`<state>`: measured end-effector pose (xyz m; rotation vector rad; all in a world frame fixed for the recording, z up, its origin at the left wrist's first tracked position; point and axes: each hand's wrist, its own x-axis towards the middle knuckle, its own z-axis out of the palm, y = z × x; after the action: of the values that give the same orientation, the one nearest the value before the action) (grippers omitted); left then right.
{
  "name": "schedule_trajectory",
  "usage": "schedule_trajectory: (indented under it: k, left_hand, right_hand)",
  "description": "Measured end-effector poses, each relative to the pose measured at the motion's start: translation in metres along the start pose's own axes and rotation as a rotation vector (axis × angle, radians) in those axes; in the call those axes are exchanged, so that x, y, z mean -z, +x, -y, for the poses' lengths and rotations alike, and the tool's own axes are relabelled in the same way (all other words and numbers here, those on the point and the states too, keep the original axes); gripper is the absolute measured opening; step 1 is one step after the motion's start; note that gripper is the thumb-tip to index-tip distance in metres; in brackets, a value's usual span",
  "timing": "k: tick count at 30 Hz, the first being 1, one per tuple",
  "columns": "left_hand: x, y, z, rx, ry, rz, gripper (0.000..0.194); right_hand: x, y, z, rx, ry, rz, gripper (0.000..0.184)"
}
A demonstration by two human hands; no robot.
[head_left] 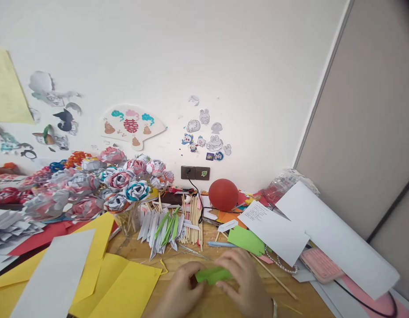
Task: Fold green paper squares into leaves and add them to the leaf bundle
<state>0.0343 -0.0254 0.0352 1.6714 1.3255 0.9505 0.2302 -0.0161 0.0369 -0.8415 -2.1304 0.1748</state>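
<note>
Both hands meet over the wooden table at the bottom of the head view, with a folded green paper strip (213, 275) between them. My left hand (186, 285) pinches the strip's left end between thumb and fingers. On the other side, my right hand (240, 280) has its fingers curled over the right end, thumb below. Beyond the hands lie a pale blue pen (221, 244) and some green paper rectangles (246, 240). A pile of folded white and green paper strips (164, 229) rests farther back to the left.
Paper flowers (120, 179) crowd the back left. Yellow sheets (125, 282) and a white sheet (55, 274) cover the near left. A red balloon (223, 194) sits by the wall beside thin wooden sticks (193, 216). White papers and a pink keyboard-like object (321, 264) lie right.
</note>
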Motion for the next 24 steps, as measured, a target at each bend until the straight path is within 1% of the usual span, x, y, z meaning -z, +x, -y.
schedule_trajectory:
  k: [1, 2, 3, 6, 8, 10, 12, 14, 16, 19, 22, 24]
  left_hand:
    - [-0.001, 0.0, 0.0, 0.003, -0.005, -0.004, 0.009]
    - [-0.001, 0.001, 0.0, 0.008, -0.016, -0.006, 0.005]
    - [-0.001, 0.002, 0.001, 0.014, -0.034, -0.004, 0.006]
    - [0.002, 0.005, 0.002, 0.026, -0.1, 0.017, 0.022]
    - [0.004, 0.006, 0.003, 0.035, -0.123, 0.026, 0.027]
    - [0.005, 0.006, 0.003, 0.047, -0.123, 0.033, 0.027]
    - [0.004, 0.004, 0.003, 0.059, -0.116, 0.064, 0.028]
    - [0.001, 0.002, 0.004, 0.071, -0.116, 0.124, 0.028]
    - [-0.002, 0.001, 0.004, 0.084, -0.131, 0.197, 0.027]
    - [-0.005, 0.001, 0.003, 0.093, -0.172, 0.257, 0.034]
    - [-0.004, 0.003, 0.002, 0.108, -0.206, 0.257, 0.044]
    - [-0.004, 0.003, 0.002, 0.133, -0.232, 0.276, 0.048]
  right_hand:
    - [-0.004, 0.0, 0.003, -0.013, -0.01, 0.036, 0.011]
    - [-0.008, -0.001, 0.005, -0.063, -0.004, 0.043, 0.011]
    - [-0.012, -0.002, 0.006, -0.144, 0.023, 0.025, 0.014]
    - [-0.019, -0.004, 0.004, -0.448, 0.217, -0.031, 0.012]
    - [-0.018, -0.004, 0.003, -0.564, 0.358, 0.01, 0.015]
    - [-0.015, -0.003, 0.005, -0.584, 0.448, 0.069, 0.021]
    - [-0.012, -0.001, 0.009, -0.568, 0.483, 0.118, 0.026]
    - [-0.013, 0.0, 0.013, -0.554, 0.486, 0.179, 0.023]
    - [-0.017, 0.0, 0.015, -0.553, 0.472, 0.23, 0.014]
    - [-0.024, -0.002, 0.013, -0.61, 0.522, 0.22, 0.01]
    - [-0.028, -0.004, 0.01, -0.663, 0.647, 0.193, 0.018]
    - [-0.029, -0.005, 0.009, -0.645, 0.679, 0.195, 0.021]
